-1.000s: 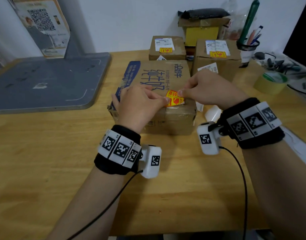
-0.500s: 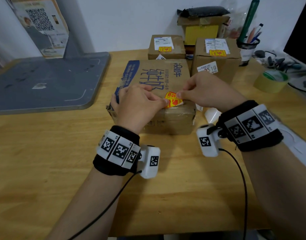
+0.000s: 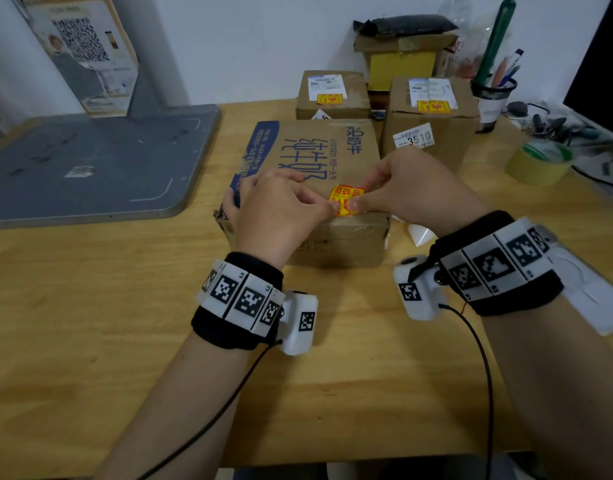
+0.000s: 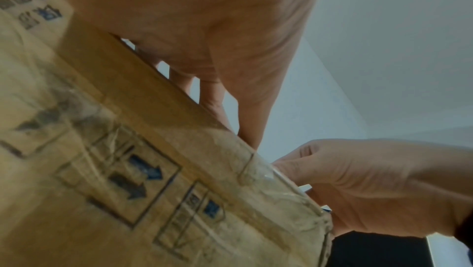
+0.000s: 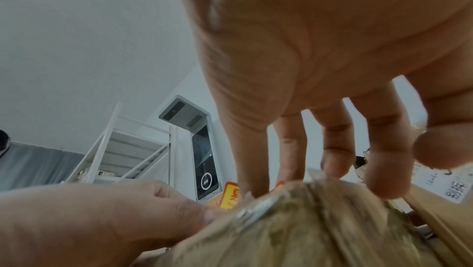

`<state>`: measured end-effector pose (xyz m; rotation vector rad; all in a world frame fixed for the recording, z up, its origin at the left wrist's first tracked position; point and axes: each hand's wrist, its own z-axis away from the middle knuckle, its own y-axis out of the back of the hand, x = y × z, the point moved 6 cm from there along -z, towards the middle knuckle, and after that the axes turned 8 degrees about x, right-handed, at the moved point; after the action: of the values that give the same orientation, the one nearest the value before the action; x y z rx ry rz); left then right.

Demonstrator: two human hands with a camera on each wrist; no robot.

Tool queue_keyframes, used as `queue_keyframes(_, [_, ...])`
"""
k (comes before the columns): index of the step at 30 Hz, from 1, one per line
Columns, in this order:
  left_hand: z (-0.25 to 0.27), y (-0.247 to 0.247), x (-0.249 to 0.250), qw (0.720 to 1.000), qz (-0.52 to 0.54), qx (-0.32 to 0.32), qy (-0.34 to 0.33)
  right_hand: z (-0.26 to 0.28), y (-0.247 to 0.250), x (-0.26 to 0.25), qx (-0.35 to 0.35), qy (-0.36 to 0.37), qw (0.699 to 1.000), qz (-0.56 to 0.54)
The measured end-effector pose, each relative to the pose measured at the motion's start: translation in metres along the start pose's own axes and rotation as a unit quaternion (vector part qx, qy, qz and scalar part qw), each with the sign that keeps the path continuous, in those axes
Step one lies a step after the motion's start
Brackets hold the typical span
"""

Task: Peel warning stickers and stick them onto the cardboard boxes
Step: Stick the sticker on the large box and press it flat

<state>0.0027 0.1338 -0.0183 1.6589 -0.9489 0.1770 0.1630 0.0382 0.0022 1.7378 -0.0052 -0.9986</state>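
Note:
A large cardboard box (image 3: 315,157) with blue print lies in the middle of the wooden table. A yellow and red warning sticker (image 3: 346,199) sits on its top, near the front edge. My right hand (image 3: 412,192) pinches the sticker's right side between thumb and curled index finger. The thumb of my left hand (image 3: 280,213) presses the sticker's left edge, and its other fingers rest on the box top. In the right wrist view the sticker (image 5: 230,194) still tilts up off the box (image 5: 320,231). The left wrist view shows only the box's front wall (image 4: 128,170) and both hands.
Two smaller boxes (image 3: 332,98) (image 3: 433,133) with stickers on them stand behind the big one. A tape roll (image 3: 540,164) and a pen cup (image 3: 493,98) are at the right, and a grey board (image 3: 90,161) at the left. White backing paper (image 3: 419,233) lies beside the box.
The sticker has come down towards the box top and lies flatter than a second ago. Both hands have hardly moved.

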Motion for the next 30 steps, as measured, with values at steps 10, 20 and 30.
queue_keyframes(10, [0.003,0.002,0.002,1.0,-0.001,0.009,-0.002,0.016,0.002,0.0,0.048,0.031,0.998,0.016])
queue_keyframes(20, [-0.003,0.005,-0.008,0.999,0.005,0.046,0.008,0.028,-0.012,-0.009,0.058,0.236,0.97,0.004])
queue_keyframes(30, [-0.009,-0.001,-0.018,0.999,0.024,0.021,0.026,0.041,-0.019,-0.005,-0.022,0.159,0.986,0.045])
